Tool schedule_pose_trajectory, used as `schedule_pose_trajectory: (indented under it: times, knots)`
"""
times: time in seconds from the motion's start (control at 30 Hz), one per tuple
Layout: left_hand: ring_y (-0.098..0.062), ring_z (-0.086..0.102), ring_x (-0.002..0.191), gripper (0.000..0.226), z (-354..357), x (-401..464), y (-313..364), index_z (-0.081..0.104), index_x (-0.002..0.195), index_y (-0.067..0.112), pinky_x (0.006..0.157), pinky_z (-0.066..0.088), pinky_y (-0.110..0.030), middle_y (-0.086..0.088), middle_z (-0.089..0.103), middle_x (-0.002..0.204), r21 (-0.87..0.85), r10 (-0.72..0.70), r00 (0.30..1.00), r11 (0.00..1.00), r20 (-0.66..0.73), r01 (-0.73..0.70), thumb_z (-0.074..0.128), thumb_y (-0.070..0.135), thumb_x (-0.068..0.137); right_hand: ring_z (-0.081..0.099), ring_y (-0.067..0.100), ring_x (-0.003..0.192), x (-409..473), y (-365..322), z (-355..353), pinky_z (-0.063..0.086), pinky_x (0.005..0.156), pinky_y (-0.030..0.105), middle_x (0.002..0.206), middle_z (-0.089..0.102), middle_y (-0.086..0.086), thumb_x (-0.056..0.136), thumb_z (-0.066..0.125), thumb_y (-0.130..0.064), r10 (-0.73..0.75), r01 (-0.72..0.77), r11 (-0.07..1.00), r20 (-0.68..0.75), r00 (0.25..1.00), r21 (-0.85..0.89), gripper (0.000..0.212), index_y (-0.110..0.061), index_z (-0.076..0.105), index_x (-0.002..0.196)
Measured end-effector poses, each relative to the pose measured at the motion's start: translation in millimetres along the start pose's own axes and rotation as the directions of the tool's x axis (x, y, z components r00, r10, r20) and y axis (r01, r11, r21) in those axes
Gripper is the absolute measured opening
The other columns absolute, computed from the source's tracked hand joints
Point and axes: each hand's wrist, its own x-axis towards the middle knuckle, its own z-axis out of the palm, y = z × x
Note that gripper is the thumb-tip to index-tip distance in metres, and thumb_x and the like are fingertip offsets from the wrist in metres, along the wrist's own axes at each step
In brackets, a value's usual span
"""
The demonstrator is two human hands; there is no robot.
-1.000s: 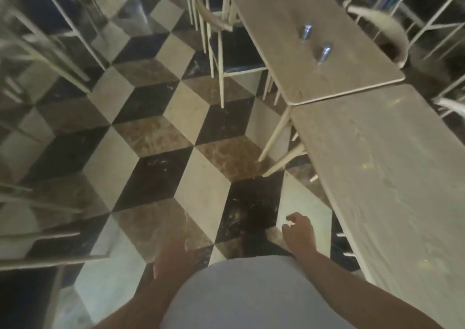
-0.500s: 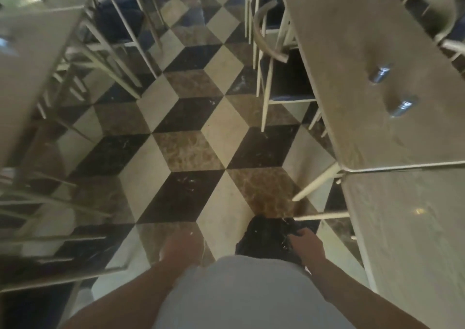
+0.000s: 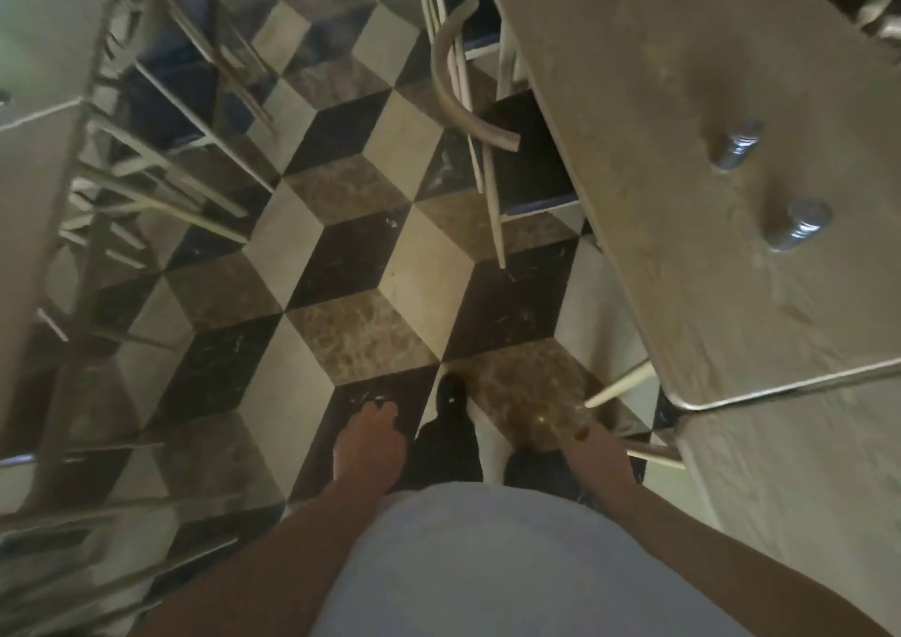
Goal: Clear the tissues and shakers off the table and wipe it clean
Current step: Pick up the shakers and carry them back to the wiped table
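Two small metal-topped shakers, one (image 3: 736, 145) farther and one (image 3: 798, 226) nearer, stand on a light wooden table (image 3: 648, 226) at the upper right. I see no tissues. My left hand (image 3: 370, 444) hangs low over the tiled floor, fingers loosely curled and holding nothing. My right hand (image 3: 598, 451) hangs by that table's near corner, blurred by motion, with nothing in it. Both hands are well short of the shakers.
A second wooden table (image 3: 804, 480) butts against the first at the lower right. A pale chair (image 3: 480, 114) is tucked in on the first table's left side. More tables and chairs (image 3: 146, 173) line the left. A cube-patterned tiled aisle (image 3: 361, 270) runs between.
I have walked forward along the aisle. The table with the shakers has come closer and slid down the right side. Both arms swing at my sides.
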Motion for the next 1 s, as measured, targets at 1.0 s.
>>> schedule_pose_trajectory:
  times: [1.0]
  knots:
    - [-0.032, 0.059, 0.110, 0.041, -137, 333, 498, 0.054, 0.125, 0.017, 0.093, 0.049, -0.042, -0.011, 0.060, 0.118, -0.011, 0.840, 0.515, 0.524, 0.168, -0.851, 0.061, 0.028, 0.086, 0.059, 0.030, 0.110, 152, -100, -287, 0.048, 0.089, 0.039, 0.122, 0.060, 0.006, 0.078, 0.072, -0.039, 0.711, -0.138, 0.630, -0.496, 0.498, 0.764, 0.056, -0.019, 0.050, 0.126]
